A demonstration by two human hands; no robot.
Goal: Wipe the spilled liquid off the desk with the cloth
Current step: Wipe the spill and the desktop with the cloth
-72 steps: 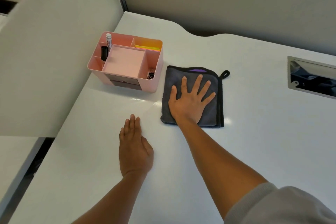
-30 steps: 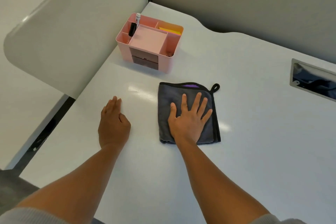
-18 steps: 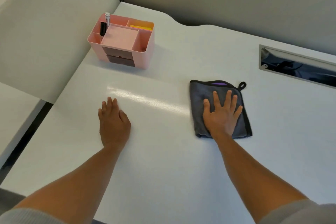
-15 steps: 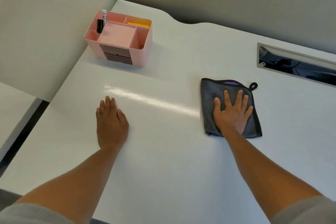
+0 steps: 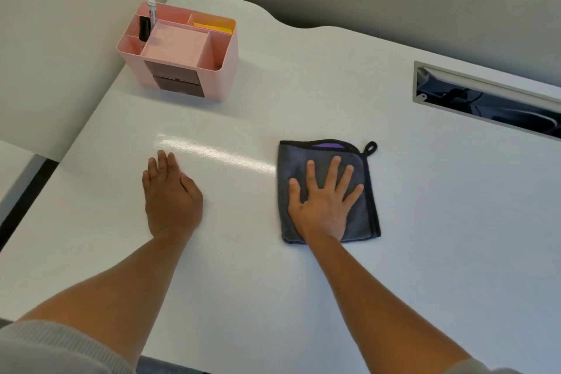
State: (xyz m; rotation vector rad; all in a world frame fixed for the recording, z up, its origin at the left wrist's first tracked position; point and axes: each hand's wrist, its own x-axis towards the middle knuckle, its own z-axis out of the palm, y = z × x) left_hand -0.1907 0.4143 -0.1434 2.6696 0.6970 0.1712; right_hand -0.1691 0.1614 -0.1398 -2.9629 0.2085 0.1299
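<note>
A folded dark grey cloth (image 5: pixel 361 212) with black trim and a hanging loop lies flat on the white desk (image 5: pixel 440 222), right of centre. My right hand (image 5: pixel 323 200) presses on it with fingers spread and straight. My left hand (image 5: pixel 170 194) rests flat on the bare desk to the left, fingers together. A glossy streak (image 5: pixel 212 155) runs across the desk between my left hand's fingertips and the cloth's left edge; I cannot tell whether it is liquid or a reflection.
A pink desk organiser (image 5: pixel 179 51) with pens and yellow notes stands at the back left, by a grey partition (image 5: pixel 60 39). A metal-framed cable slot (image 5: pixel 485 97) is cut into the desk at the back right. The desk's left edge drops off beside my left forearm.
My right hand slid the cloth from beside the organiser toward me and to the right, then a little back to the left. My left hand stayed flat in place.
</note>
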